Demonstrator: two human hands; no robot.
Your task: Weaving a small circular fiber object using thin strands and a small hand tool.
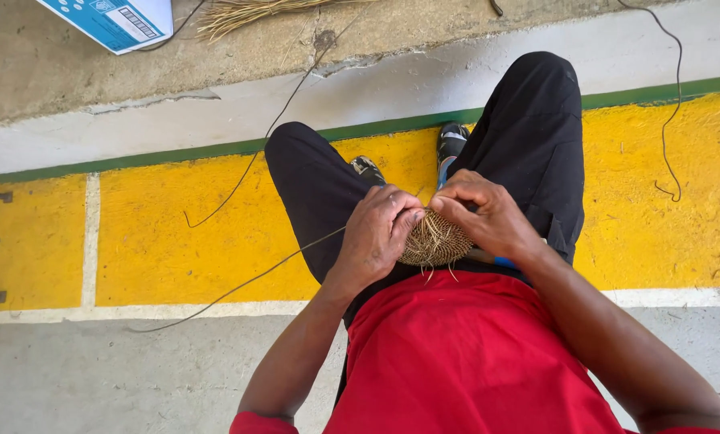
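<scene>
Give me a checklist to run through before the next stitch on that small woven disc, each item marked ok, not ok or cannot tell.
1. Both hands on the woven disc: ok.
2. Left hand pinching its left edge: ok.
3. Right hand gripping its top edge: ok.
4. Long strand trailing free over the yellow floor, no knot: ok.
5. Strand end threaded through the weave: cannot tell, fingers hide it.
6. Spare straw bundle within reach: cannot tell.
</scene>
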